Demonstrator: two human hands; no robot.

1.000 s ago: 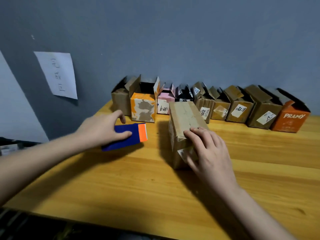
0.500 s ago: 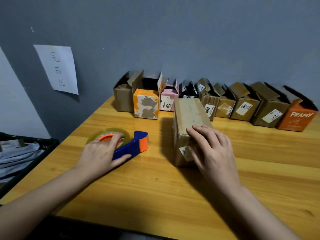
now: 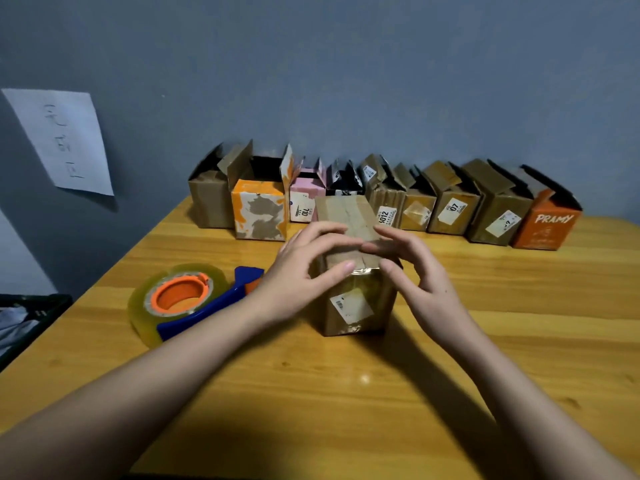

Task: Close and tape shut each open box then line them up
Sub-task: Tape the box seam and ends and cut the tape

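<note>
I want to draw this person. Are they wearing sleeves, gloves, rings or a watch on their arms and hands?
No gloves. The left hand and the right hand are bare, and both forearms are bare right down to the picture's edge, so no sleeves show. No ring, watch or bracelet can be seen. The fingers are slim with short, plain nails.

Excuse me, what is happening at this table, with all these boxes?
A person is closing and taping cardboard boxes. Both hands, the left hand and the right hand, are over the top of one closed brown box in the middle of the wooden table. The tape dispenser lies beside it, not held. A row of open boxes stands along the wall, not yet closed.
</note>
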